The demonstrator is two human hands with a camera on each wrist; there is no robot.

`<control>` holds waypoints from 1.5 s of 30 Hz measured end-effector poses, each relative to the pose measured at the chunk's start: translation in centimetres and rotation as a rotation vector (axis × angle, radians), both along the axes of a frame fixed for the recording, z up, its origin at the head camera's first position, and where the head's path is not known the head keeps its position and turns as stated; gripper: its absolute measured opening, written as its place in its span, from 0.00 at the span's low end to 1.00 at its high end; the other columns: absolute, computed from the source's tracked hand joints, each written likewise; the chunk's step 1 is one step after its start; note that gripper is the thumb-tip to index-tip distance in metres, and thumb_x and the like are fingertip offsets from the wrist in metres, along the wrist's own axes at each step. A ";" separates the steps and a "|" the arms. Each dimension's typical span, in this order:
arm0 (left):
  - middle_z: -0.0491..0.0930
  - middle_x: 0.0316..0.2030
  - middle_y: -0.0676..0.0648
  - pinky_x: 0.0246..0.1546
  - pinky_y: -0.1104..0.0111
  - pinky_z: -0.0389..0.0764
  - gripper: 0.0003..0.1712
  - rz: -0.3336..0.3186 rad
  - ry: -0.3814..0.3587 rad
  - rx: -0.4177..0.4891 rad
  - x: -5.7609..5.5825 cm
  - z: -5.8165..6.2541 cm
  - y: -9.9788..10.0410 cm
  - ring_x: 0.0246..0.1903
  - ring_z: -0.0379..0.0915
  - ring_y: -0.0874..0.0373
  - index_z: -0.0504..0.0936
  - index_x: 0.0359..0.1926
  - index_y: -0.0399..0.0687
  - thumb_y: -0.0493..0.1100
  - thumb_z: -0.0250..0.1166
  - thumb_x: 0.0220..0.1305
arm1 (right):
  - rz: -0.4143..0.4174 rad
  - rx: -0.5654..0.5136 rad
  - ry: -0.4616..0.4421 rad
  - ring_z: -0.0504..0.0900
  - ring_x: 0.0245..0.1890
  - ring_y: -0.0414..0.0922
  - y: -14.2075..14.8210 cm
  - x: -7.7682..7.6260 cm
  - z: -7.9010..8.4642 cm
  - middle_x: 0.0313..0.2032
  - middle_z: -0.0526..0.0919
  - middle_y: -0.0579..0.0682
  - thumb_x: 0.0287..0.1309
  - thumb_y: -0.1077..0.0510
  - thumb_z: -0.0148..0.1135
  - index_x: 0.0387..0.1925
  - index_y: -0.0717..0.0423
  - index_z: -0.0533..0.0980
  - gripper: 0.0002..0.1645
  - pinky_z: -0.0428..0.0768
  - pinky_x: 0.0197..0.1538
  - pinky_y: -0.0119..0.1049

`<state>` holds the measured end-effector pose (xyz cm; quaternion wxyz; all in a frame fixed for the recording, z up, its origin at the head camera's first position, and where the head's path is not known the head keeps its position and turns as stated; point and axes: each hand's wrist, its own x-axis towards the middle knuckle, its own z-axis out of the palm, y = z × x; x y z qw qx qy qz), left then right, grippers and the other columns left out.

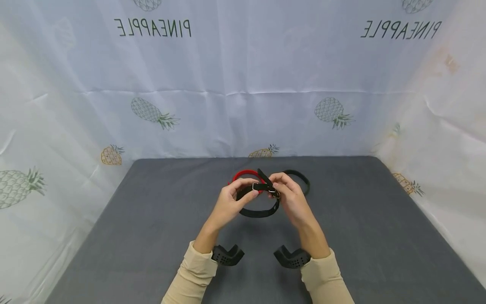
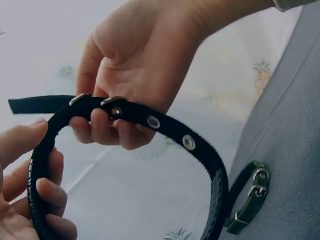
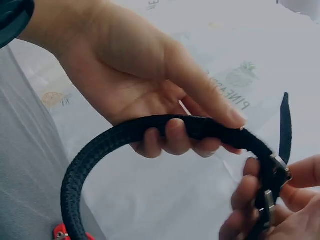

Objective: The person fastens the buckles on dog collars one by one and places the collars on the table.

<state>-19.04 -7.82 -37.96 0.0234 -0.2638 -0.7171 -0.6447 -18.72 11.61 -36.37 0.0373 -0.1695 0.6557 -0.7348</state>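
Observation:
Both hands hold a black collar (image 1: 256,214) raised over the table, bent into a loop. My left hand (image 1: 227,205) pinches the plain part of the band between thumb and fingers, by a rectangular metal keeper (image 1: 253,186). My right hand (image 1: 295,202) grips the collar at its metal buckle (image 3: 281,170). The strap's free end (image 2: 37,104) sticks out past the metal loops. Metal-rimmed holes (image 2: 188,142) show along the band beside the right fingers. Part of the buckle is hidden by the right hand's fingers.
Behind the left hand lies a red collar (image 1: 246,172) on the grey table (image 1: 152,245). A dark green collar (image 2: 255,202) with metal fittings lies behind the right hand. White curtains (image 1: 243,63) printed with pineapples hang at the back and sides.

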 end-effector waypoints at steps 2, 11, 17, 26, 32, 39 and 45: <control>0.79 0.51 0.37 0.49 0.73 0.81 0.18 0.014 0.025 -0.015 0.0 0.1 0.1 0.46 0.77 0.66 0.78 0.55 0.41 0.40 0.62 0.66 | -0.010 0.037 -0.020 0.75 0.35 0.39 0.1 0.0 0.3 0.34 0.76 0.40 0.73 0.58 0.40 0.41 0.47 0.72 0.12 0.71 0.49 0.34; 0.81 0.46 0.42 0.47 0.70 0.81 0.16 0.075 0.166 -0.127 0.1 0.1 0.2 0.45 0.78 0.57 0.80 0.53 0.44 0.39 0.63 0.65 | 0.048 0.163 -0.015 0.78 0.42 0.42 0.2 0.2 0.7 0.42 0.77 0.39 0.74 0.47 0.42 0.50 0.65 0.71 0.24 0.74 0.52 0.34; 0.82 0.43 0.43 0.45 0.70 0.81 0.15 0.091 0.237 -0.151 0.1 0.1 0.1 0.42 0.77 0.58 0.82 0.51 0.44 0.37 0.65 0.62 | 0.046 0.150 0.026 0.74 0.38 0.42 0.2 0.3 0.5 0.33 0.75 0.40 0.74 0.49 0.45 0.35 0.53 0.71 0.15 0.70 0.48 0.37; 0.82 0.42 0.43 0.43 0.72 0.80 0.16 0.085 0.262 -0.151 0.1 0.3 -0.3 0.41 0.76 0.59 0.83 0.50 0.43 0.33 0.66 0.59 | 0.014 0.136 0.084 0.72 0.37 0.38 0.0 0.3 0.5 0.29 0.75 0.37 0.71 0.56 0.50 0.28 0.44 0.75 0.13 0.71 0.46 0.35; 0.82 0.41 0.43 0.41 0.73 0.80 0.16 0.086 0.274 -0.160 0.1 0.4 -0.5 0.40 0.75 0.62 0.82 0.50 0.42 0.34 0.66 0.59 | -0.009 0.125 0.103 0.73 0.36 0.36 -0.1 0.6 0.6 0.30 0.78 0.34 0.68 0.61 0.52 0.26 0.41 0.76 0.15 0.73 0.45 0.32; 0.81 0.41 0.44 0.40 0.73 0.79 0.16 0.073 0.304 -0.148 0.1 0.3 -0.6 0.40 0.75 0.61 0.82 0.51 0.43 0.34 0.66 0.60 | -0.014 0.094 0.139 0.76 0.37 0.35 -0.2 0.7 0.5 0.33 0.81 0.32 0.66 0.64 0.53 0.24 0.41 0.77 0.18 0.75 0.42 0.29; 0.81 0.40 0.44 0.41 0.72 0.78 0.16 0.073 0.319 -0.153 0.1 0.3 -0.5 0.40 0.74 0.61 0.82 0.51 0.43 0.37 0.66 0.60 | -0.023 0.089 0.164 0.77 0.37 0.35 -0.3 0.7 0.3 0.34 0.81 0.33 0.65 0.65 0.54 0.24 0.42 0.76 0.17 0.76 0.42 0.29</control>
